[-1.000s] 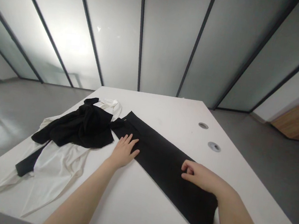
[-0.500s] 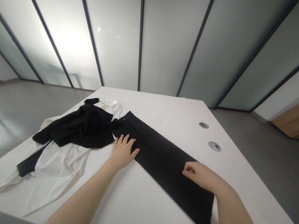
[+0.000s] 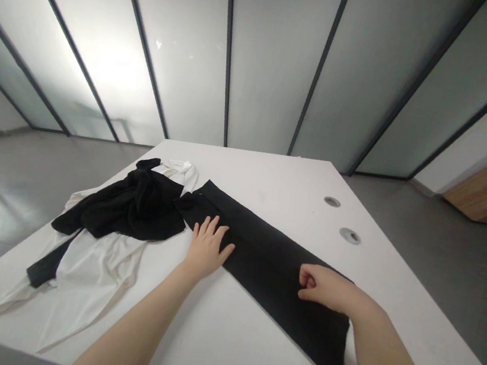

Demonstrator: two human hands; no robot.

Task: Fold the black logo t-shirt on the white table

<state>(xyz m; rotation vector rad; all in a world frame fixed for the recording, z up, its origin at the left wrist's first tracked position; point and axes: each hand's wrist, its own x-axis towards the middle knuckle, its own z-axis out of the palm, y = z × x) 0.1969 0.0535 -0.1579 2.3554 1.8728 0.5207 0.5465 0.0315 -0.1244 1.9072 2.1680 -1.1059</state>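
A pair of black trousers (image 3: 269, 258), folded lengthwise into a long strip, lies flat and slanting across the table, its waistband end at the upper left. My left hand (image 3: 207, 249) rests on the strip near that end with fingers spread, holding nothing. Over the lower right part is my right hand (image 3: 324, 286), its fingers curled in and the thumb just below them. No cloth shows in its curl; whether it touches the trousers is hard to see.
Left of the trousers, a crumpled black garment (image 3: 132, 207) lies on a white garment (image 3: 97, 271) that spreads towards the near edge. The white table (image 3: 267, 173) has two round cable grommets (image 3: 350, 236) at its right. Frosted glass panels (image 3: 272, 60) stand behind.
My left hand has slid slightly to the right along the trousers. My right hand has stayed nearly in place, with its thumb a little farther from the curled fingers.
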